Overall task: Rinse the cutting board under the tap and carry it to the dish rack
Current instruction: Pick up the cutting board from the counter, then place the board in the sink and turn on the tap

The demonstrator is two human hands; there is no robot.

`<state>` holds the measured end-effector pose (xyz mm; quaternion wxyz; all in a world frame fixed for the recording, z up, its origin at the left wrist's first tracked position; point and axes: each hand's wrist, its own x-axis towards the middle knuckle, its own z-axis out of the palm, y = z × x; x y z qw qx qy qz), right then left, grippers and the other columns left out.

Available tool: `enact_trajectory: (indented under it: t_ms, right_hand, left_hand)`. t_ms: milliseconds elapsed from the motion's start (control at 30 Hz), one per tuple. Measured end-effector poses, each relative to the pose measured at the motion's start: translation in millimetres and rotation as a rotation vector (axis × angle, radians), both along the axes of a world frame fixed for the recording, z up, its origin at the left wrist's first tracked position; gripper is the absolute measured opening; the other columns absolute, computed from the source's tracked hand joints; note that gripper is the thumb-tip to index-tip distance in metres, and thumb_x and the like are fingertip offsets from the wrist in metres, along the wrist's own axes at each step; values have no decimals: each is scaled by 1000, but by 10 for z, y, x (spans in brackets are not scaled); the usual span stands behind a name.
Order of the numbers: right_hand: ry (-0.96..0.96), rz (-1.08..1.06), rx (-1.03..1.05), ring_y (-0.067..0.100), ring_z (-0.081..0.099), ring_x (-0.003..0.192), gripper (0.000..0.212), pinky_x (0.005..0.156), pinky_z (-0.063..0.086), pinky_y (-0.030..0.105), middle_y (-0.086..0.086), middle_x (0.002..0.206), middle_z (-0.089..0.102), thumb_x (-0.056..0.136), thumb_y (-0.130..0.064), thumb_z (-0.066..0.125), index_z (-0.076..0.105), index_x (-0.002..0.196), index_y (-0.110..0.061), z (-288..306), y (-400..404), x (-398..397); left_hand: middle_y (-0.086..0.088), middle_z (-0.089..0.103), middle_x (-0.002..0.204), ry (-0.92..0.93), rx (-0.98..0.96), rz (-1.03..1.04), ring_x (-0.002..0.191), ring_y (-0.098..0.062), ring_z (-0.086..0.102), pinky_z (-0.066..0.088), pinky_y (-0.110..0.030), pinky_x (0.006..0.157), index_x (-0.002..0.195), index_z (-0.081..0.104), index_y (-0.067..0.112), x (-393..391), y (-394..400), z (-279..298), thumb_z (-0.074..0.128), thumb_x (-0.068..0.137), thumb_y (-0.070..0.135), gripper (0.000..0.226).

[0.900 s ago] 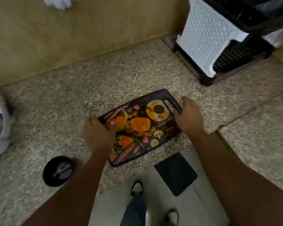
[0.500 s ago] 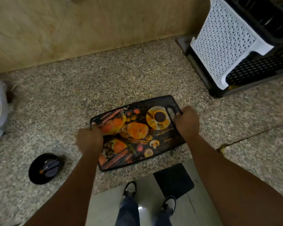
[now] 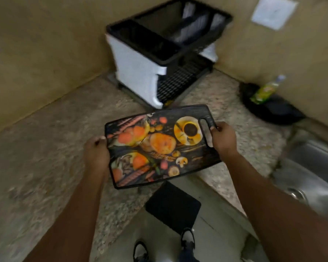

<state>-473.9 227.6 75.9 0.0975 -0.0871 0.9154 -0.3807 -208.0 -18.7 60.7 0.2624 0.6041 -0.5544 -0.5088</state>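
Observation:
The cutting board (image 3: 159, 146) is black with a print of orange vegetables and a coffee cup. It is lifted off the speckled counter (image 3: 45, 148) and held roughly level. My left hand (image 3: 96, 154) grips its left edge. My right hand (image 3: 223, 139) grips the handle end beside the slot. The dish rack (image 3: 140, 72), white with black baskets, stands in the corner just beyond the board. A steel sink (image 3: 311, 171) shows at the right edge; no tap is visible.
A green bottle (image 3: 265, 89) lies on a dark pan (image 3: 273, 108) against the right wall behind the sink. A black mat (image 3: 172, 207) lies on the floor below the board, near my shoes (image 3: 186, 241). Walls close the corner behind the rack.
Both hands have lifted the board off the counter and carried it up and to the right. The view has swung right, bringing the sink into sight.

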Motion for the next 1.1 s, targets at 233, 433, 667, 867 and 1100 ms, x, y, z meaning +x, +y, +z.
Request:
enact_trajectory:
  t_ms: [233, 433, 667, 867, 1100]
  right_hand:
    - [83, -482, -21, 42, 70, 99, 25, 88, 57, 47, 21, 103, 77, 96, -19, 60, 77, 109, -6, 367, 2196, -391]
    - [42, -771, -23, 40, 70, 102, 24, 89, 56, 42, 22, 106, 76, 96, -18, 63, 77, 109, -4, 161, 3852, -600]
    - [-162, -928, 18, 44, 69, 99, 30, 83, 53, 41, 26, 108, 73, 100, -27, 60, 75, 108, -3, -700, 5117, -1072]
    - [-436, -875, 84, 44, 67, 104, 40, 91, 54, 45, 24, 116, 69, 104, -36, 47, 71, 113, -5, -1361, 5580, -1511]
    - [-670, -811, 6, 41, 63, 118, 30, 96, 52, 42, 24, 128, 67, 105, -14, 45, 67, 120, 1, -1778, 5757, -1872]
  left_hand:
    - [-15, 71, 95, 200, 169, -523, 87, -30, 69, 56, -39, 80, 85, 66, 17, -1894, 1126, 423, 67, 93, 20, 9]
    - [-11, 70, 93, 206, 369, -856, 72, -18, 66, 53, -30, 66, 96, 67, 11, -3128, 2595, 390, 60, 101, 18, 11]
    - [-19, 68, 90, 73, 364, -1016, 79, -29, 65, 55, -48, 88, 85, 65, 7, -4172, 4006, -25, 65, 96, 3, 11]
    - [-11, 65, 77, 0, 337, -1022, 69, -25, 64, 56, -26, 55, 82, 62, 12, -4821, 4518, -362, 66, 97, 6, 16]
    - [-11, 64, 81, -87, 325, -1046, 78, -23, 62, 52, -33, 70, 82, 60, 10, -5306, 4791, -545, 68, 94, -1, 18]
